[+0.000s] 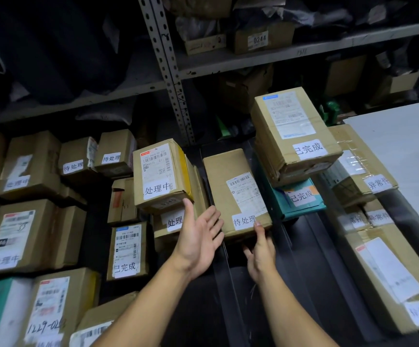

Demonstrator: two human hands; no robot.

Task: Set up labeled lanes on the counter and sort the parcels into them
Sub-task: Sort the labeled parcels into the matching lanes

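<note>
The right hand grips the near end of a long brown box tagged 待处理, thumb on top beside the tag and fingers under the near edge. The left hand is spread wide, palm toward the box's left side, holding nothing; whether it touches the cardboard is hard to tell.

The box lies lengthwise in a dark lane on the counter, its near end lifted a little by the hand. To its left is a stack tagged 处理中. To its right is a stack tagged 已完成: a brown box on a teal parcel. Further right, at the counter's right edge, lie boxes tagged 异常件. More 待处理 boxes stand at the far left.

The step seems to be seating or shifting this box in its lane. To do it well, bring the left palm flat against the side so both hands steer. Keep the box parallel to the lane's edges. Slide it rather than lift high, as the 处理中 stack sits just beside it and could be knocked. Leave the tag face up at the near end, where it reads easily, and check that tag against the lane chosen.
</note>
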